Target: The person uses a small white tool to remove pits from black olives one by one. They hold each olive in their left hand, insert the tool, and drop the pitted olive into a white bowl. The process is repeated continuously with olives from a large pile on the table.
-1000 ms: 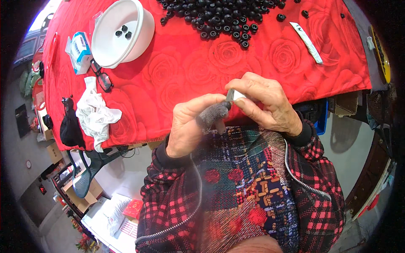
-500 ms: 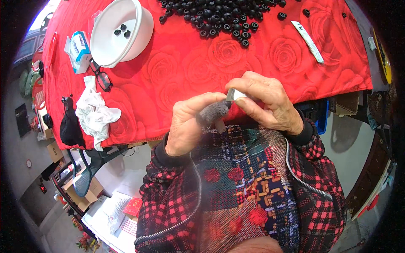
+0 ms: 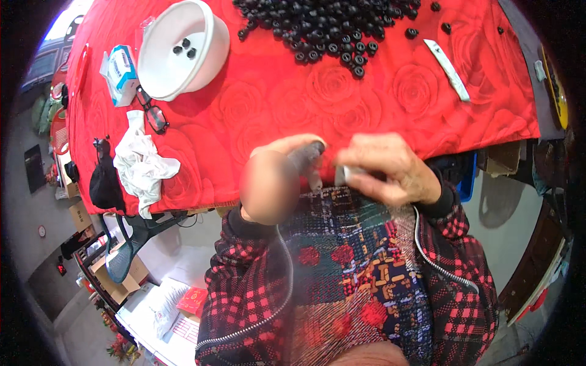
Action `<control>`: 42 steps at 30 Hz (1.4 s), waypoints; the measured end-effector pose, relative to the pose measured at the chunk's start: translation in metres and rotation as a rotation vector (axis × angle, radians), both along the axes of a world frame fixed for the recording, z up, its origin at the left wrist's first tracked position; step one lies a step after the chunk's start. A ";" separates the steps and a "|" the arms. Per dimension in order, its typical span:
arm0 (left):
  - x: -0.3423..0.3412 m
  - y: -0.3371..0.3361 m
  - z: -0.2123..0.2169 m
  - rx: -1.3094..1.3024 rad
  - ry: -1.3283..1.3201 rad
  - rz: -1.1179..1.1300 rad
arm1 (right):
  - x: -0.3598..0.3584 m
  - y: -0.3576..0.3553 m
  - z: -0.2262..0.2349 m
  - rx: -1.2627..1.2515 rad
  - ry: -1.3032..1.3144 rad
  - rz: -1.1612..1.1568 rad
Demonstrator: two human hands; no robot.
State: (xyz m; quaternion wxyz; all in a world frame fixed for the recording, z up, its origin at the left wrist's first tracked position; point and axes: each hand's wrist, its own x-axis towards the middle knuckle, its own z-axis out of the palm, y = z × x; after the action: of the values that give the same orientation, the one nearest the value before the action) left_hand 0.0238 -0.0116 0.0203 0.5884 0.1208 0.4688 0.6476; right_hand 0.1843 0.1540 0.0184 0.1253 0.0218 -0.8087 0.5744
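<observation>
My left hand (image 3: pixel 268 180) is closed, blurred in part, with grey fabric (image 3: pixel 302 160) wrapped over a finger. Between its thumb and that covered finger is a small black part (image 3: pixel 318 146), mostly hidden. Just to the right, my right hand (image 3: pixel 390 168) pinches a short metal blade (image 3: pixel 340 175) with a white wrapped grip; motion smears it. The blade is apart from the black part. Both hands are over the near edge of the red rose-patterned tablecloth (image 3: pixel 281 110), in front of my chest.
A heap of small black round parts (image 3: pixel 323 30) lies at the far side, with a few strays. A white basin (image 3: pixel 213 55) at the far left holds several. Near it are a blue-white box (image 3: pixel 124 73), eyeglasses (image 3: pixel 155 117) and a white cloth (image 3: pixel 143 165). A white strip (image 3: pixel 448 70) lies far right.
My right hand has drawn the blade down and away from the left hand's fingertips, opening a gap between them. My left hand has tilted slightly. The view has shifted a little.
</observation>
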 end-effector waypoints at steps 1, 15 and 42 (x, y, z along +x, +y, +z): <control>0.000 0.000 0.000 -0.012 -0.022 -0.004 | 0.003 -0.005 -0.001 -0.125 0.036 -0.022; 0.012 0.002 0.013 0.044 -0.241 -0.142 | -0.015 -0.029 -0.001 0.192 0.397 -0.377; 0.013 -0.017 0.007 0.106 -0.144 0.064 | -0.020 -0.044 0.019 -0.024 0.102 -0.396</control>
State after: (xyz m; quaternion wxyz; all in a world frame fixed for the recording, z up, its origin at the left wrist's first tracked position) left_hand 0.0370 -0.0285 0.0272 0.5927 0.0897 0.3939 0.6968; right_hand 0.1643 0.1100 0.0378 0.2766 -0.1101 -0.7828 0.5465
